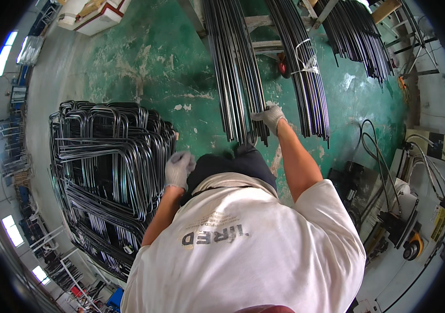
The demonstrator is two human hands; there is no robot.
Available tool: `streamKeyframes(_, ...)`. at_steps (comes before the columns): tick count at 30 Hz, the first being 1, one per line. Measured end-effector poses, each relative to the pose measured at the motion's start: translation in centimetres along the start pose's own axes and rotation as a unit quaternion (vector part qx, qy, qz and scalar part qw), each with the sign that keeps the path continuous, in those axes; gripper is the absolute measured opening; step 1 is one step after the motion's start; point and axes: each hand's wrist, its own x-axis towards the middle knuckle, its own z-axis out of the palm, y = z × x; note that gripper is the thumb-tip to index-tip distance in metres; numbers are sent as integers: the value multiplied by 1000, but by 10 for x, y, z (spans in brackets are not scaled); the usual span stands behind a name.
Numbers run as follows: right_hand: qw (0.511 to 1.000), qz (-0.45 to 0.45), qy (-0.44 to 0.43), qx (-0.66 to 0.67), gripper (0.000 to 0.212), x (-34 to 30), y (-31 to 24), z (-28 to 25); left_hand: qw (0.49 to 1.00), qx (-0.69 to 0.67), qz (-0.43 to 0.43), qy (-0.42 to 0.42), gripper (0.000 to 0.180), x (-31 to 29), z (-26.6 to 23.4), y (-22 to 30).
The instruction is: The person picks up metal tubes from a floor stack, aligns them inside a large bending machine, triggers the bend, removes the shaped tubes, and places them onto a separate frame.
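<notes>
My right hand, in a pale knitted work glove, is closed around the right edge of a bundle of long dark metal tubes, close to their near ends. Part of its grip is hidden, so how many tubes it holds does not show. By my left hip is my left hand, gloved the same way. It looks loosely curled and slightly blurred, with nothing visible in it. To its left rises a large stack of bent black tube frames, apart from the hand.
Right of the bundle lies a second tube bundle, tied with white wrapping. Farther right is a third bundle. A machine with black hoses stands at the right. A white box sits far left on the worn green floor.
</notes>
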Motion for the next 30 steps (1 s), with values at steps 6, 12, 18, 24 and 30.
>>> streamKeyframes(6, 991, 46, -77, 101, 30, -8, -9, -18, 997, 19, 27, -70, 22, 32, 61, 57)
streamKeyframes(12, 994, 78, 14, 73, 66, -37, -22, -6, 978, 84, 42, -186, 22, 48, 123, 90)
streamKeyframes(18, 979, -4, 142, -149, 64, -165, 21, -27, 952, 93, 4, -292, 24, 92, 184, 92)
streamKeyframes(24, 934, 222, 226, -164, 43, -398, 161, 25, 918, 21, -116, -380, 31, 146, 256, 78)
streamKeyframes(30, 829, 437, 306, -169, 29, -662, 300, 122, 911, -104, -166, -362, 27, 201, 284, 66)
